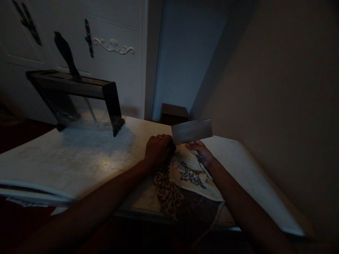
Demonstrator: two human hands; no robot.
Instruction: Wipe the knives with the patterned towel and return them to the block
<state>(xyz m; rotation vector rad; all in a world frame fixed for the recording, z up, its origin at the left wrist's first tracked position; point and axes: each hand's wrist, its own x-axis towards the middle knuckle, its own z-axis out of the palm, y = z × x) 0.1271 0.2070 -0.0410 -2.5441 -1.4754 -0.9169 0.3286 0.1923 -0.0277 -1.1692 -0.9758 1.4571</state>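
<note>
A cleaver with a broad, plain metal blade (pixel 192 130) is held above the white tabletop, its blade pointing right. My left hand (pixel 159 150) is closed in a fist at the blade's left end, and the handle is mostly hidden inside it. My right hand (pixel 201 151) pinches a pale cloth (pixel 189 171) with a dark blue pattern, up against the blade's lower edge. The cloth hangs down towards me, over a dark brown patterned fabric (pixel 169 194) at the table's front edge. Dim light hides the finer detail of the fingers.
The white tabletop (pixel 87 158) spreads to both sides. On its left stands a dark-framed object with a clear panel (pixel 87 111) and an upright black handle (pixel 66 54). Behind are white cabinet doors (pixel 116 77) and a brown box (pixel 174 113). A wall (pixel 278 88) rises at right.
</note>
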